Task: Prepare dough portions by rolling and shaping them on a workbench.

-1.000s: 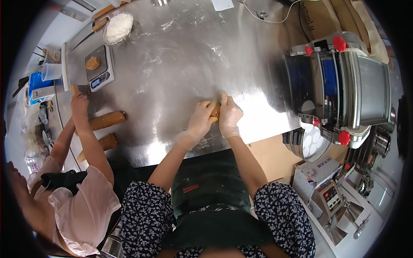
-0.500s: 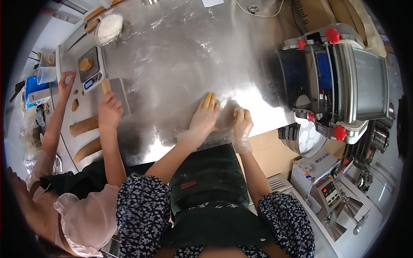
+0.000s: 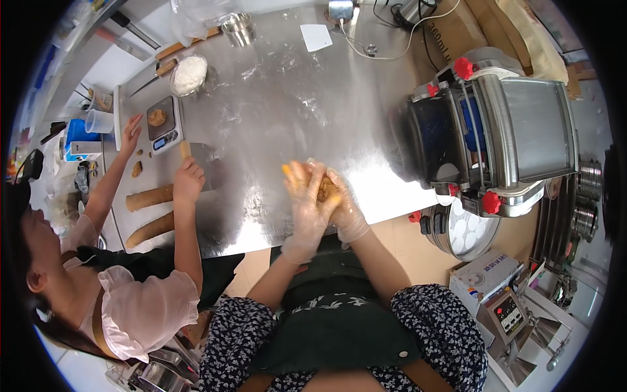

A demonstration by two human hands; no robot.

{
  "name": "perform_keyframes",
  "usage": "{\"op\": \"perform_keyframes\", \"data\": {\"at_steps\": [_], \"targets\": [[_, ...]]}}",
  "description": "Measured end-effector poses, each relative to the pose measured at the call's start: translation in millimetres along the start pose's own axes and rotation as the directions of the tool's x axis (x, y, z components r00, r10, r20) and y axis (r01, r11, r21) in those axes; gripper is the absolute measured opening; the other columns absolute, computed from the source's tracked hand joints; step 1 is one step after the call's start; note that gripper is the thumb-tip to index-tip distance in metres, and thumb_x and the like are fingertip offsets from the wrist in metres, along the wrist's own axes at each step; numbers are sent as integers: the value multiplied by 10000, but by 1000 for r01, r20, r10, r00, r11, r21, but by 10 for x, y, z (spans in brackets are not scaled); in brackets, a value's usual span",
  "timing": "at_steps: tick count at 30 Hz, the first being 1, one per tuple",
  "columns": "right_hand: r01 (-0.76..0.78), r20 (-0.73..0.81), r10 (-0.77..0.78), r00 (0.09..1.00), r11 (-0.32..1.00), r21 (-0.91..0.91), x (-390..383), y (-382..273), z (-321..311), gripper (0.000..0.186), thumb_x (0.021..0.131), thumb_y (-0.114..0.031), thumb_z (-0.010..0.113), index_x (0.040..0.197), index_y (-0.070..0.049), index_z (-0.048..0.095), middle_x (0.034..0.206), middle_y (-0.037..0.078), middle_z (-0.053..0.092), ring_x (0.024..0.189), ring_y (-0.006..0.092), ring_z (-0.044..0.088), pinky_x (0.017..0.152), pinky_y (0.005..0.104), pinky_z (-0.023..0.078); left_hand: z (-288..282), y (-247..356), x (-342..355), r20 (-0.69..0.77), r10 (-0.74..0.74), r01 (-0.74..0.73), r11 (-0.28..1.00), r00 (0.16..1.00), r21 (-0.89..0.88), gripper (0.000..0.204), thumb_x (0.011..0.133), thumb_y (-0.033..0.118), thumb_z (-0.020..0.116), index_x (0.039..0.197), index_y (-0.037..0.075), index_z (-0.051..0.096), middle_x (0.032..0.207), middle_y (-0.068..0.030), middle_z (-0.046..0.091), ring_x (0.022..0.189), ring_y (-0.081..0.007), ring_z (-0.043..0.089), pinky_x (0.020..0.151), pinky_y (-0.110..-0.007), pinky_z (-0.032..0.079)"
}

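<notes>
In thin clear gloves, my left hand (image 3: 308, 196) and my right hand (image 3: 347, 212) are pressed together above the front edge of the metal table (image 3: 261, 137). Between the palms is a piece of brown dough (image 3: 326, 188), partly covered by my fingers. The right hand cups it from the right side. The left hand presses against it from the left, with fingers pointing up and away and a yellow-stained fingertip.
At left, a co-worker's hand (image 3: 189, 178) grips a wooden-handled scraper near two brown dough logs (image 3: 149, 198). Beyond are a scale (image 3: 166, 139) bearing a dough lump (image 3: 157, 117) and a bowl of white powder (image 3: 189, 75). A roller machine (image 3: 483, 130) stands at right.
My hands came together from the table surface and now hold the dough between them. The view has shifted. The co-worker's far hand has changed from a pinch to extended fingers.
</notes>
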State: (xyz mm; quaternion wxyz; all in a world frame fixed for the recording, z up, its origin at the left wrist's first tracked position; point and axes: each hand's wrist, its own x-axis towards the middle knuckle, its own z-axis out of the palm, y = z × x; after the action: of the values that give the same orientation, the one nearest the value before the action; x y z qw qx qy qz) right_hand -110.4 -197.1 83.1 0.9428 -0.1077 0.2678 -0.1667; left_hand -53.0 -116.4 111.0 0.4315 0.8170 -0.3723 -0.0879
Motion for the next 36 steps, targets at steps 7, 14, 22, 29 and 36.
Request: {"op": "perform_keyframes", "data": {"at_steps": [7, 14, 22, 29, 36], "targets": [[-143, 240, 149, 959, 989, -45, 11, -284, 335, 575, 1019, -387, 555, 1424, 2, 435, 1369, 212, 545, 1277, 341, 530, 1110, 445, 427, -110, 379, 233, 135, -299, 299, 617, 945, -728, 459, 915, -1, 666, 1361, 16, 561, 1324, -155, 604, 1250, -247, 559, 1076, -363, 437], [66, 101, -48, 994, 980, -185, -91, -540, 485, 593, 1047, -347, 499, 1492, 18, 357, 1516, 182, 391, 1416, 288, 376, 1171, 420, 338, 43, 503, 336, -143, -64, 24, 963, 988, -267, 568, 853, -6, 697, 1397, 49, 540, 1395, -176, 552, 1272, -244, 536, 1073, -378, 438], [-10, 369, 72, 927, 986, -167, -213, -796, 621, 530, 1012, -518, 498, 1224, -34, 541, 1296, 116, 588, 1212, 224, 555, 1074, 396, 446, -16, 695, 464, -4, -164, 118, 724, 986, -680, 508, 872, 15, 713, 1361, 35, 576, 1274, -140, 647, 1104, -201, 632, 979, -329, 502], [145, 206, -113, 972, 978, -147, -275, -941, 506, 608, 1026, -467, 505, 1428, -14, 450, 1364, 147, 545, 1243, 228, 545, 1066, 391, 463, 10, 824, 514, 5, 187, -187, 982, 982, 8, 624, 843, 24, 711, 1436, 66, 521, 1404, -175, 571, 1324, -276, 520, 1103, -393, 413], [109, 385, -34, 922, 978, -175, -249, -941, 641, 665, 1011, -594, 393, 1373, -46, 489, 1301, 129, 586, 1220, 235, 570, 1070, 382, 462, -22, 980, 537, 69, -129, 138, 660, 989, -739, 489, 896, 62, 701, 1361, 17, 556, 1310, -140, 634, 1190, -230, 598, 1026, -351, 473]]}}
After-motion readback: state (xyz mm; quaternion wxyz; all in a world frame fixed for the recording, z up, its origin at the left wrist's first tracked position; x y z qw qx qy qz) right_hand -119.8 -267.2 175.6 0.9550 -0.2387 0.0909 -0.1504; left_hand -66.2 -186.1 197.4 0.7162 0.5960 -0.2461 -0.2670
